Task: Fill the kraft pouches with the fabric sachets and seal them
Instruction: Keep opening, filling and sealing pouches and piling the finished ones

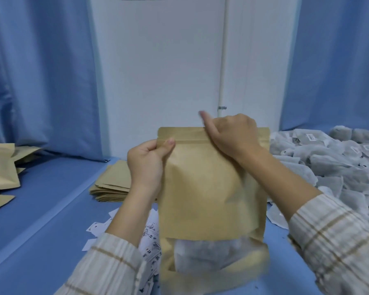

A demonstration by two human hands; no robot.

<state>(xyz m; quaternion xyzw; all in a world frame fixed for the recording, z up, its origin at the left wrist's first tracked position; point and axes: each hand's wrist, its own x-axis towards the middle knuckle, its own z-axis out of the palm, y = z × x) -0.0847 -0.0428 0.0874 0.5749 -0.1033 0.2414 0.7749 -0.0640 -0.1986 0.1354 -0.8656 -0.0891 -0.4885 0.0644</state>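
Because the zip strip runs across the top, the pouch point(211, 188) is held upright in front of the person, above the blue table point(51, 209), with its clear window low down showing grey sachets already inside. In the head view, the only one given, the left hand point(146, 165) pinches the pouch's upper left corner, thumb on the front at the strip, which steadies that end so the seal has something to pull against. The right hand point(232, 135) is clasped over the top edge toward the right half, forefinger stretched out and blurred; I judge it is pressing the zip closed along its length, though how far the strip is sealed cannot be told.

The supplies lie within reach: a heap of loose sachets point(332, 162) to the right, a stack of flat empty pouches point(111, 184) behind the left wrist, more pouches point(2, 167) at far left, perhaps finished ones. Printed paper slips point(149, 237) lie scattered beneath the left forearm.
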